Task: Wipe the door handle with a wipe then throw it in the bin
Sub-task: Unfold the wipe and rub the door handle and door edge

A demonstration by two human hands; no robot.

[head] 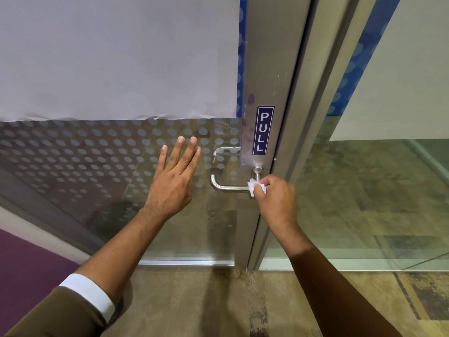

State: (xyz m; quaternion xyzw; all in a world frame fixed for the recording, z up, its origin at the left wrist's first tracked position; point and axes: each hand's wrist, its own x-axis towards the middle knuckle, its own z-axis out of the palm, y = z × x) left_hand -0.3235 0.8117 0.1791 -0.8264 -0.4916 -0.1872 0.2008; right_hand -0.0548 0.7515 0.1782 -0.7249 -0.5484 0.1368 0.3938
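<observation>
A brushed-metal lever door handle sticks out from the steel stile of a glass door, just below a blue PULL sign. My right hand is closed around a crumpled white wipe and presses it against the handle's right end, near the pivot. My left hand is flat against the dotted glass to the left of the handle, fingers spread and holding nothing. No bin is in view.
A large white sheet covers the upper glass of the door. A fixed glass panel stands to the right of the metal frame. Patterned carpet lies below, and a purple wall is at the lower left.
</observation>
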